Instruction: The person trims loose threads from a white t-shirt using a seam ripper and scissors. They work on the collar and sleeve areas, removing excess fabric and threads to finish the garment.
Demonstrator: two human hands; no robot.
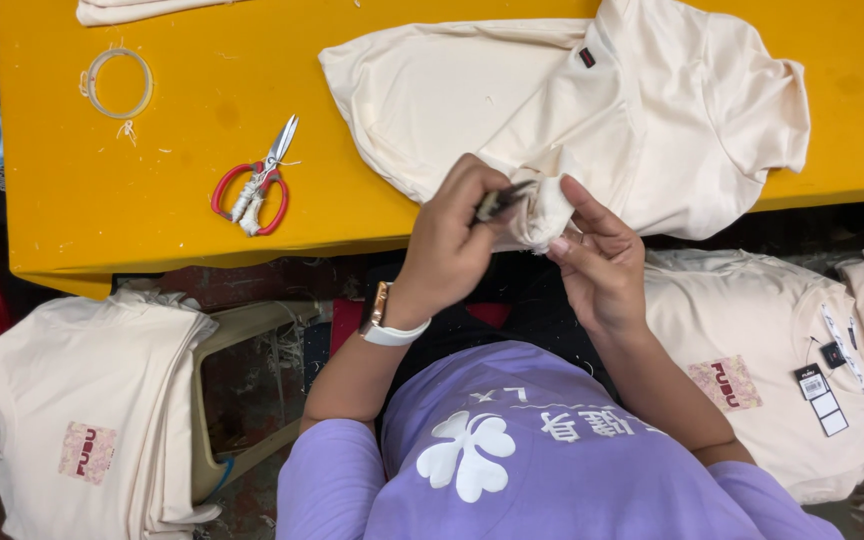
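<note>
A cream shirt (652, 110) lies spread on the yellow table (102, 200), its lower edge hanging over the near side. A small dark label (587, 57) with a red mark sits at its neckline. The left hand (449, 245) is closed around a small dark clipper (497, 203), whose tip rests against a bunched fold of the shirt's cloth at the table edge. The right hand (602, 265) pinches that same fold, thumb and fingers curled tight on the fabric. A white watch band (384, 322) circles the left wrist.

Left of the hands, on the table, lie red-handled scissors (255, 185), their handles wrapped in pale thread, blades pointing up and to the right. Further left is a ring of clear tape (119, 83), lying flat near loose thread scraps. Another folded cream cloth (132, 10) shows at the top edge.

Below the table, at the left, a stack of cream shirts (92, 410) rests on a pale plastic stool (242, 330); the top one carries a square pink patch (87, 451) with red lettering. At the right, another pile of cream shirts (772, 380) bears a like pink patch (727, 383), and a black and white hang tag (820, 398) lies beside a long white strip label (842, 345) near its collar.
</note>
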